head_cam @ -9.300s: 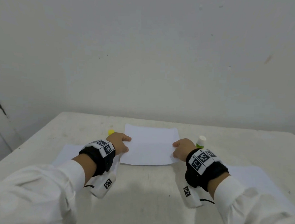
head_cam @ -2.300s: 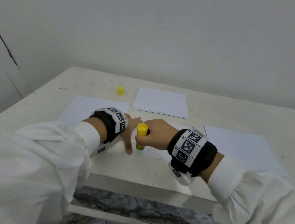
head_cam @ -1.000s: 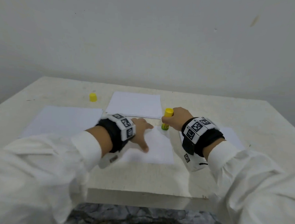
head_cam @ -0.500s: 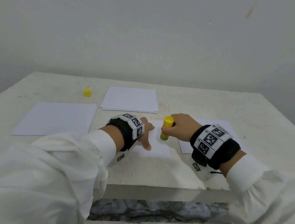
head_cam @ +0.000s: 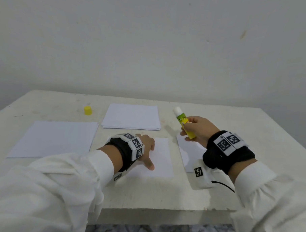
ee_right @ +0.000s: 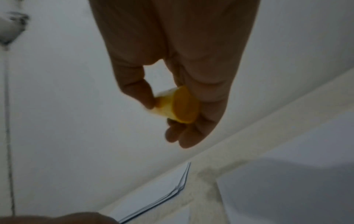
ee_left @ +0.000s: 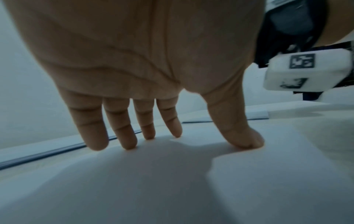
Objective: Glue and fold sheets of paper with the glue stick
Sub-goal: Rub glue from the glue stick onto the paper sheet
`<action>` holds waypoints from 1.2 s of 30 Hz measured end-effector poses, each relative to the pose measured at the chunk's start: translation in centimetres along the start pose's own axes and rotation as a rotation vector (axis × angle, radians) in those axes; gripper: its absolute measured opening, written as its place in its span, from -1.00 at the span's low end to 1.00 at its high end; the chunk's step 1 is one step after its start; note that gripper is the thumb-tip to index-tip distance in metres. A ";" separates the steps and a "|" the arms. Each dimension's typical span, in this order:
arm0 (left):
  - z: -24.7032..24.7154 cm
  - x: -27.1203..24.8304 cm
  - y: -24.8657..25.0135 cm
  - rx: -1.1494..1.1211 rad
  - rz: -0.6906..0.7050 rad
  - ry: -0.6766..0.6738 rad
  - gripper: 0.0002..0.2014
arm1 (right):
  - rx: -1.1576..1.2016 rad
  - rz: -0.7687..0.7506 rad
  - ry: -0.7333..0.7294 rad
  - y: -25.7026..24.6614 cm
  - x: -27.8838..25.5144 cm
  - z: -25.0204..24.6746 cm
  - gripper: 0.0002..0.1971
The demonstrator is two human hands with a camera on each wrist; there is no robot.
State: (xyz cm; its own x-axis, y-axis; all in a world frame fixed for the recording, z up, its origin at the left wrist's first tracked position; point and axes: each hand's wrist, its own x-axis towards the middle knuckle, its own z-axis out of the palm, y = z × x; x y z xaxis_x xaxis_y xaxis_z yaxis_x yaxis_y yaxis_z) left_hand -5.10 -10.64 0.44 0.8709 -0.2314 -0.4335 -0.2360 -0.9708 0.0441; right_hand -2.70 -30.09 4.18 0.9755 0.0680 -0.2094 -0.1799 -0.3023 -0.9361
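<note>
Gluing pass looks done on the small sheet; fold is next.
Left to right: loose sheet (head_cam: 54, 138) lies flat on the counter (head_cam: 145, 191), yellow cap (head_cam: 87, 110) stands off behind it, folded stack (head_cam: 131, 116) at the back. Left hand (head_cam: 146, 147) has its grip spread, fingertips (ee_left: 130, 144) pressing the small sheet (head_cam: 161, 158) flat. Right hand (head_cam: 198, 130) pinches the glue stick (head_cam: 184, 123), lifted clear of the paper, white tip up and uncapped. Another sheet (head_cam: 189, 152) lies under that wrist. Next move, my read: park the stick, then lift one edge and crease while the left hand pins it.
</note>
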 end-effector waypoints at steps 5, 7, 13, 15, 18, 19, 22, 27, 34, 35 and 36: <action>-0.1 0.5 -1.0 -0.044 0.052 -0.020 -0.31 | -0.121 0.007 0.146 0.7 5.5 1.8 -0.63; 0.0 0.7 -1.4 -0.044 0.062 -0.036 -0.35 | -0.305 0.007 0.202 0.6 6.8 2.4 -0.60; 0.6 0.6 -1.7 -0.014 0.104 -0.010 -0.38 | -0.622 0.088 0.140 0.3 8.8 3.4 -0.48; 0.8 0.5 -2.0 -0.025 0.103 0.017 -0.41 | -0.663 0.100 0.134 0.2 8.9 3.5 -0.50; 1.2 0.2 -2.2 0.010 0.096 0.079 -0.52 | -0.672 0.118 0.139 0.2 8.6 3.7 -0.48; 1.3 0.1 -2.3 0.016 0.097 0.090 -0.57 | -0.666 0.146 0.149 0.2 8.3 3.8 -0.44; 1.5 -0.6 -2.7 -0.043 0.114 0.110 -0.62 | -0.784 0.235 0.216 -0.3 6.6 3.8 -0.47; 1.5 -3.2 -7.0 -0.183 0.056 0.207 -0.65 | -0.901 0.205 0.021 -1.5 2.5 3.9 -0.76; 1.5 -7.8 -20.5 -0.218 -0.293 0.189 -0.72 | -1.018 -0.060 -0.321 -5.7 0.2 12.1 -0.75; 1.6 -8.2 -22.3 -0.223 -0.344 0.168 -0.63 | -1.033 -0.083 -0.332 -6.2 0.5 14.2 -0.73; 1.6 -8.9 -24.6 -0.212 -0.389 0.136 -0.51 | -1.049 -0.108 -0.348 -6.8 1.4 17.0 -0.72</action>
State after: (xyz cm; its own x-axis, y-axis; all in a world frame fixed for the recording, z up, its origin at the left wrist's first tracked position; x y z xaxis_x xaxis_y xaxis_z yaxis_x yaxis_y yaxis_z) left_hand -7.73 15.35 1.76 0.9292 0.1599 -0.3332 0.2005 -0.9754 0.0911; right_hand -2.31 -11.74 5.42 0.8608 0.3565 -0.3631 0.2615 -0.9221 -0.2853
